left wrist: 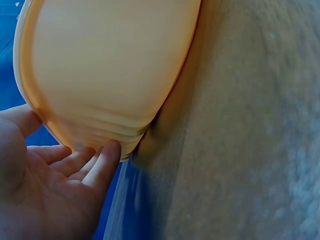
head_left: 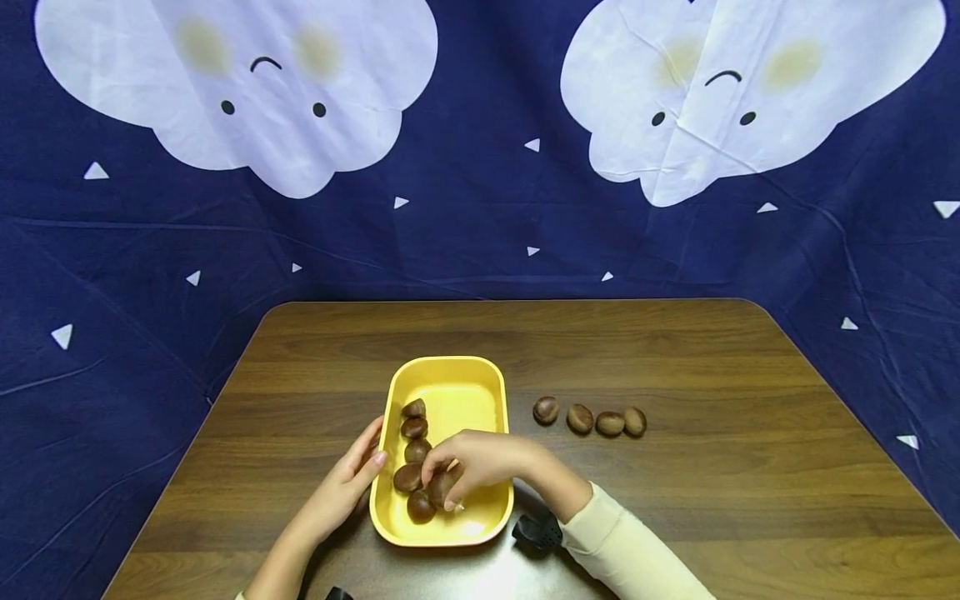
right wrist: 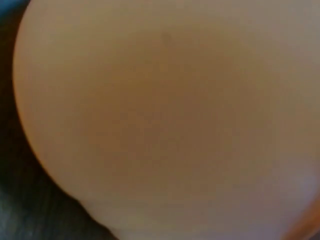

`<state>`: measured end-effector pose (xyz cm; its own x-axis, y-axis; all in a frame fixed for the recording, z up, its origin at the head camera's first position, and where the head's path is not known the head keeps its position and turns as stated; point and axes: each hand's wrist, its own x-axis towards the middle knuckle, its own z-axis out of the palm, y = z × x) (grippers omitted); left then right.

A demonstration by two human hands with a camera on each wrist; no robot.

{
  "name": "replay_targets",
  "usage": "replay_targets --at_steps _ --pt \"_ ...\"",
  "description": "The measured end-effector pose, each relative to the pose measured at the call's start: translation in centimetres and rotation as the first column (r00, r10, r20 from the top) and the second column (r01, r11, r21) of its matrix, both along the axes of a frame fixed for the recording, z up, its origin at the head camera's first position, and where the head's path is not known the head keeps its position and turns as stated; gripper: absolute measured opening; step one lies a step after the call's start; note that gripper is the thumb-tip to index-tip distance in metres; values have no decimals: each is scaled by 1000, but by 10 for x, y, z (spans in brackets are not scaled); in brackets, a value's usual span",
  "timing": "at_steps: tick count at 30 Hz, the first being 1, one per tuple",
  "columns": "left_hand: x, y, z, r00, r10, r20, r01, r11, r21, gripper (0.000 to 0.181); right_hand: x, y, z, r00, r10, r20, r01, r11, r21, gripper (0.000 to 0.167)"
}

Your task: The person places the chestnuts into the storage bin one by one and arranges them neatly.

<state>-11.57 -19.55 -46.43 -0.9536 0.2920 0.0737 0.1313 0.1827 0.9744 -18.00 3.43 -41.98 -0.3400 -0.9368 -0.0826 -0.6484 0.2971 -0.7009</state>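
A yellow plastic box (head_left: 465, 400) stands on the table with several brown chestnuts (head_left: 407, 477) along its left side. My right hand (head_left: 483, 458) reaches over its right wall and pinches a chestnut (head_left: 441, 490) between thumb and fingers, low inside the box. My left hand (head_left: 341, 483) rests against the outside of the left wall, thumb at the rim. In the left wrist view, the left hand's fingers (left wrist: 102, 170) touch the box wall (left wrist: 110, 65). The right wrist view is filled by the blurred, pale box wall (right wrist: 165, 115); the right hand is hidden there.
Several more chestnuts (head_left: 580, 419) lie in a row on the wooden table (head_left: 712, 358), right of the box. A black wrist device (head_left: 537, 533) sits under the right forearm. Behind the table hangs a dark blue cloth (head_left: 487, 167) with white clouds.
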Motion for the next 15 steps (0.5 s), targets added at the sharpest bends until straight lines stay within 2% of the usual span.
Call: replay_targets --at_steps 3,8,15 --pt "0 0 0 1000 5 -5 -5 1000 -2 54 1 -2 -1 999 21 -40 -18 997 74 31" --pt "1 0 0 1000 2 -6 -2 1000 0 54 4 -5 -2 998 30 -50 -23 988 150 29" --pt "0 0 0 1000 -15 -9 15 1000 16 54 5 -4 -3 998 43 -46 -36 988 149 24"
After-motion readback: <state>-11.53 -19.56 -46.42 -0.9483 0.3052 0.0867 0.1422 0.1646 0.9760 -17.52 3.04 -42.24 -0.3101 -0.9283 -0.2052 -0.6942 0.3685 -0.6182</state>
